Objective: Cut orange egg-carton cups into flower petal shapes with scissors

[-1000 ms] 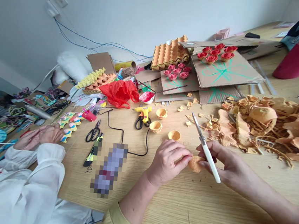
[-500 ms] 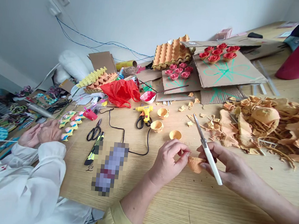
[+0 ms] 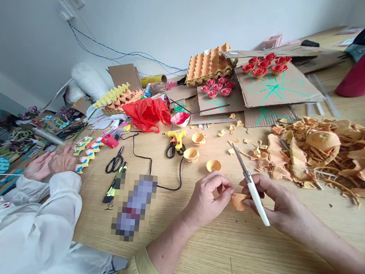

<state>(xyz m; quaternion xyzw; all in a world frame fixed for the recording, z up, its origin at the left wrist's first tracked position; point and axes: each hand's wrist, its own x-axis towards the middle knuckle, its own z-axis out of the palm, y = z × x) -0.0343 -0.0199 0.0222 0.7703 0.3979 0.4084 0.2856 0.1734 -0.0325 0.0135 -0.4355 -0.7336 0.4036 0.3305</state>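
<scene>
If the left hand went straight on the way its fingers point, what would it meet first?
Probably the orange cup in the right hand; whether the left hand touches it now is unclear.

We have a small, rough orange cup [image 3: 238, 201] between our left hand [image 3: 208, 197] and right hand [image 3: 271, 199]; white-handled scissors [image 3: 258, 203] slant in the right, blades pointing away.

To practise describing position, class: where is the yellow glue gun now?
In the head view, the yellow glue gun lies left of centre, just left of the three small cups.
</scene>
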